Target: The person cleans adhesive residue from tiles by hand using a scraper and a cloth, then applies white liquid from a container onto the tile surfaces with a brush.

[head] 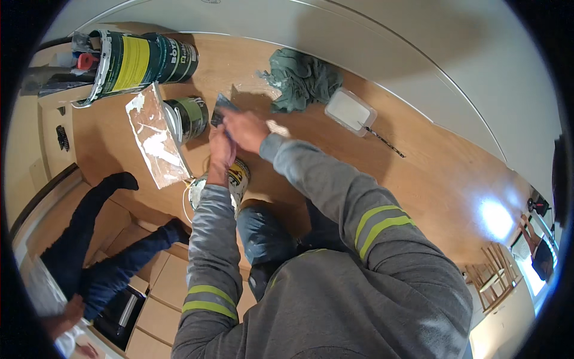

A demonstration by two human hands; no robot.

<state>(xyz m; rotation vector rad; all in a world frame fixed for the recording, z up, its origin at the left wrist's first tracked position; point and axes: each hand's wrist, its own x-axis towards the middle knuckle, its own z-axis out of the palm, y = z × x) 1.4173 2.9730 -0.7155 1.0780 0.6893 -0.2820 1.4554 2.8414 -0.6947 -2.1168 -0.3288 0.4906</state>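
Note:
My left hand (222,147) is closed around the lower end of a broad metal filling knife (221,114), just above a tub of white filler (238,176). My right hand (246,129) is blurred and lies against the knife, fingers over its blade; its exact grip cannot be made out. To the left, a wooden board (154,134) smeared with white filler leans tilted against a small dark paint tin (192,117). Behind the tin stands a large green bucket (154,60) with several tools sticking out, one with a red handle.
On the wooden floor (430,179) lie a crumpled green cloth (301,80) and a plastic tub of white material (350,110) with a thin stick in it. A white panel (403,58) borders the far side. Another person's legs (107,242) are at left, wooden chairs (493,276) at right.

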